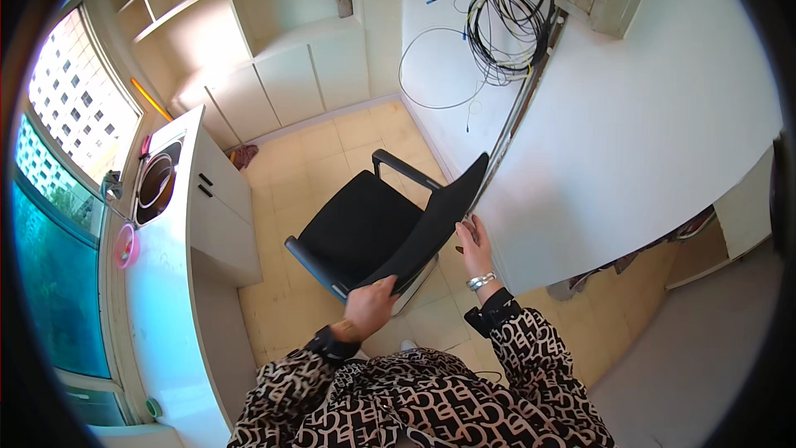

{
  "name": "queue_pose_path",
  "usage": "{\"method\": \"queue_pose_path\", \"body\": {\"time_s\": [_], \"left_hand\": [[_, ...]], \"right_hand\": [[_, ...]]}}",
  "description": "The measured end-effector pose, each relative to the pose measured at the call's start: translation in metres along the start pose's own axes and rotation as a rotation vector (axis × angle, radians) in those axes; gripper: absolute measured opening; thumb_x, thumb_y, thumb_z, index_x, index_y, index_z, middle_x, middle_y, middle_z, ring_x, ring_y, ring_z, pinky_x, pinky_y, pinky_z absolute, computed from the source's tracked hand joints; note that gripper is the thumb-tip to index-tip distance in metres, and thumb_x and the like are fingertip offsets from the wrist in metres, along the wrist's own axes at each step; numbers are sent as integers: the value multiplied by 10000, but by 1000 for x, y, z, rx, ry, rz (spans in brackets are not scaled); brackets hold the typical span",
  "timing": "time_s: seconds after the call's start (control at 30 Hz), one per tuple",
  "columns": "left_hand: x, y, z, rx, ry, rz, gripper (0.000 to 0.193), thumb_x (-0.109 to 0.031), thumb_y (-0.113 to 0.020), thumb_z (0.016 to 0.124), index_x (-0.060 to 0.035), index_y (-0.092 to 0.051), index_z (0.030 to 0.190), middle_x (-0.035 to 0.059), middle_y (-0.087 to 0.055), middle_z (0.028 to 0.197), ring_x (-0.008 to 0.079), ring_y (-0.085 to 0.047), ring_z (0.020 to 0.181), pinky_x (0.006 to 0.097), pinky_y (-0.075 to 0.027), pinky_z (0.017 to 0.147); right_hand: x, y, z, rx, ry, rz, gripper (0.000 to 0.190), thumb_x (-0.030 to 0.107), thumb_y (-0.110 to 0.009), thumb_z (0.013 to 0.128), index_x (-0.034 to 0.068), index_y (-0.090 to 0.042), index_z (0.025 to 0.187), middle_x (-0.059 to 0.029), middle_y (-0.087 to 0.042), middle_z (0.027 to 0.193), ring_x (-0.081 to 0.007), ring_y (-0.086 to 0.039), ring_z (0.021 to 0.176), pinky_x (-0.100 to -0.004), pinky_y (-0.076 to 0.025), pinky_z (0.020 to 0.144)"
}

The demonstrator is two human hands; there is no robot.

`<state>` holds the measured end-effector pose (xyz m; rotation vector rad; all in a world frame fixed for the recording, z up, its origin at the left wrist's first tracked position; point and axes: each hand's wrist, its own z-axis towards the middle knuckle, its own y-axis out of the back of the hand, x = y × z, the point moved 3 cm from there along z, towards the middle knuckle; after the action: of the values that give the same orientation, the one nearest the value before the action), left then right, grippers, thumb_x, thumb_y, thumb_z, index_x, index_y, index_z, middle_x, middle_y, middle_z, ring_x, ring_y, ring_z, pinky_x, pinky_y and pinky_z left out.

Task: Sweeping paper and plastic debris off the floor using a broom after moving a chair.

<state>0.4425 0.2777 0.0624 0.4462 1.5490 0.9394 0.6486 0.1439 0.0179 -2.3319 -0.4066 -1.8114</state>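
Observation:
A black armchair (pixel 364 224) with a padded seat stands before me, its back turned towards me. My left hand (pixel 371 308) is closed over the near left end of its curved backrest (pixel 435 224). At the backrest's right side, my right hand (pixel 476 249) has its fingers bent beside the edge; whether they grip it I cannot tell. One armrest (pixel 407 169) points away on the far side, close to the white desk (pixel 622 155). The other armrest (pixel 317 267) lies to the left. The backrest hides part of the seat and most of the legs.
Coiled black cables (pixel 510 18) lie at the desk's far end. To the left runs a white counter (pixel 168 323) with a sink (pixel 158 183) and a pink basin (pixel 127 246). White cabinets (pixel 289 84) line the far wall above the tiled floor (pixel 280 211).

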Motion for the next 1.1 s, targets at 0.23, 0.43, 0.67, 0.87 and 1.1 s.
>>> {"method": "queue_pose_path", "body": {"time_s": [0.23, 0.43, 0.67, 0.87, 1.1], "left_hand": [[73, 88, -95, -93, 126, 102, 228, -120, -659, 720, -87, -614, 941, 124, -640, 781, 322, -628, 734, 419, -493, 645], [103, 103, -74, 22, 147, 403, 138, -65, -612, 674, -113, -640, 801, 108, -589, 673, 321, -602, 670, 421, -465, 592], [102, 129, -37, -76, 127, 501, 174, -113, -660, 656, -150, -693, 823, 95, -610, 704, 293, -614, 665, 395, -483, 604], [87, 114, -30, -103, 131, 595, 118, -117, -666, 652, -147, -696, 762, 86, -606, 671, 277, -615, 648, 382, -485, 593], [99, 124, -60, -163, 197, 522, 90, -146, -649, 687, -137, -684, 769, 86, -624, 683, 271, -631, 652, 380, -495, 585]], "right_hand": [[-7, -9, -13, 24, -147, -49, 608, 347, -643, 833, 56, -415, 1316, -65, -557, 1201, -169, -553, 1031, -323, -484, 746], [-64, -19, -15, -190, -103, 256, 365, 36, -636, 721, 14, -520, 1066, -42, -596, 922, -188, -592, 777, -313, -503, 689], [-40, -19, 0, -194, -196, 359, 83, 44, -624, 701, 53, -569, 763, -48, -596, 695, -180, -599, 620, -319, -509, 532], [-30, -17, 14, -220, -197, 414, 107, 36, -640, 683, 33, -543, 728, -41, -561, 682, -162, -541, 580, -305, -483, 532], [15, -60, 22, -82, -111, 382, 106, 1, -615, 681, 29, -541, 751, -45, -565, 691, -178, -566, 605, -309, -486, 534]]}}
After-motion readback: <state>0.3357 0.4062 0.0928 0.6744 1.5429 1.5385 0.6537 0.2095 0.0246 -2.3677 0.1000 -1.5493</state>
